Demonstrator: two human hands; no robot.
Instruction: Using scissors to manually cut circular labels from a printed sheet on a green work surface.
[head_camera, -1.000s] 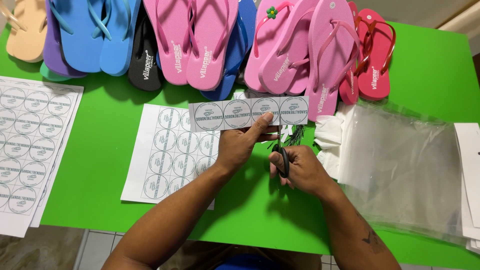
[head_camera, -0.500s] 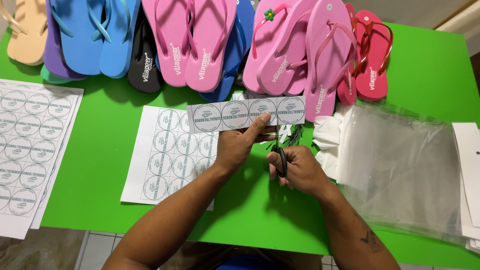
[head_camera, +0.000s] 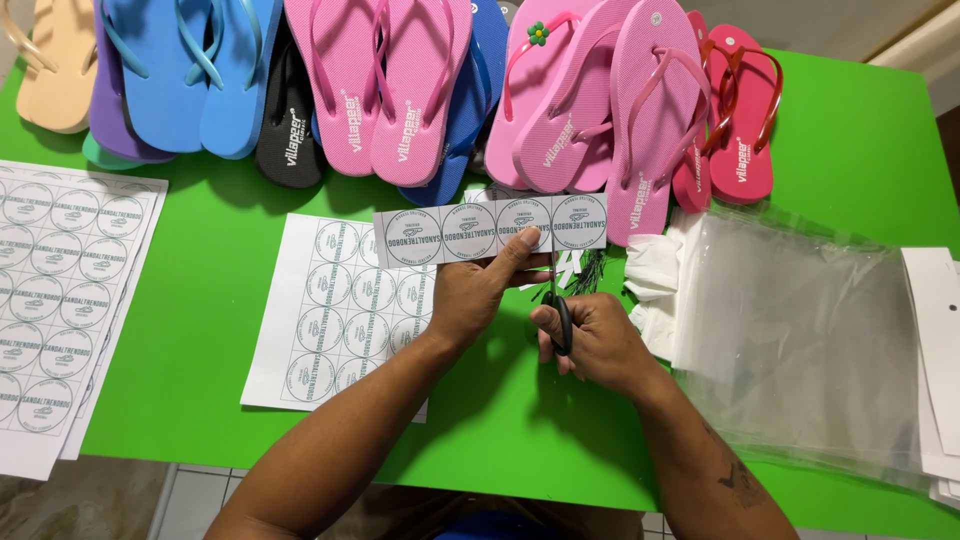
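My left hand (head_camera: 475, 290) pinches a paper strip of round grey labels (head_camera: 450, 233), held flat above the green table (head_camera: 200, 300). My right hand (head_camera: 595, 335) grips black-handled scissors (head_camera: 560, 310) whose blades point up into the strip between its last two labels. Under my left hand lies a white sheet of the same round labels (head_camera: 335, 310).
A row of flip-flops lines the far edge: pink (head_camera: 385, 80), blue (head_camera: 170, 70), black (head_camera: 290, 130), red (head_camera: 740, 120). Clear plastic bags (head_camera: 800, 330) and white paper lie at the right. More label sheets (head_camera: 60, 290) overhang the left front edge.
The strip and both hands have stayed almost in place; the scissors sit slightly further into the strip.
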